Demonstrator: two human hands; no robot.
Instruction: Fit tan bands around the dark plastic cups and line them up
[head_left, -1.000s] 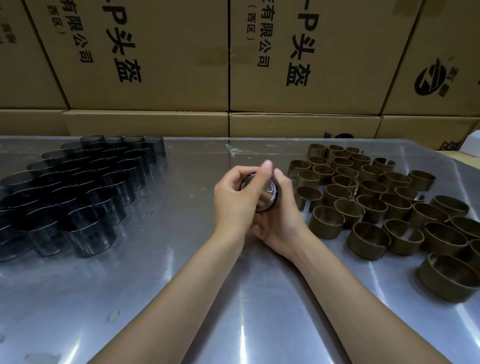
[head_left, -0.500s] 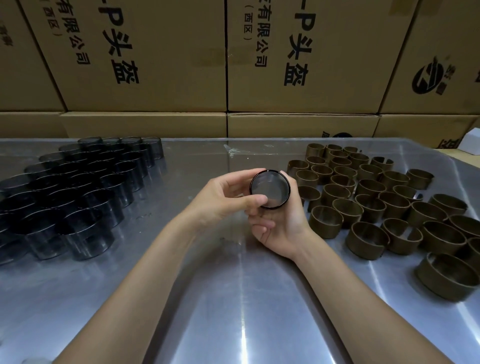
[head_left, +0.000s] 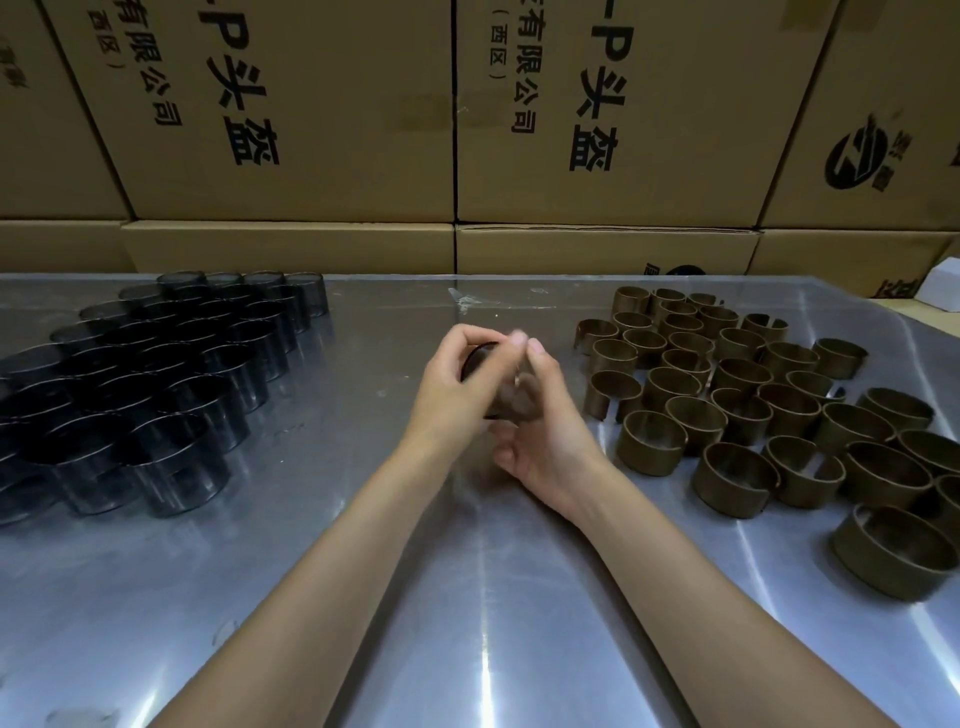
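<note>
a dark cup (head_left: 480, 358) is gripped between the left hand (head_left: 457, 387) and right hand (head_left: 540, 421), fingers curled round it, above the middle of the metal table (head_left: 363, 597). it's pretty blurred tbh. more dark cups (head_left: 156, 395) are grouped far left, tan bands (head_left: 753, 405) on the right.

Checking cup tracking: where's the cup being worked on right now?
Head view, centre: the dark cup is held above the metal table by left hand and right hand, between the cup cluster and the bands.

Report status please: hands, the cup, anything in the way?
Left hand and right hand both grip one dark cup above the table. Band on it: cannot tell, blurred. Nothing in the way.
</note>
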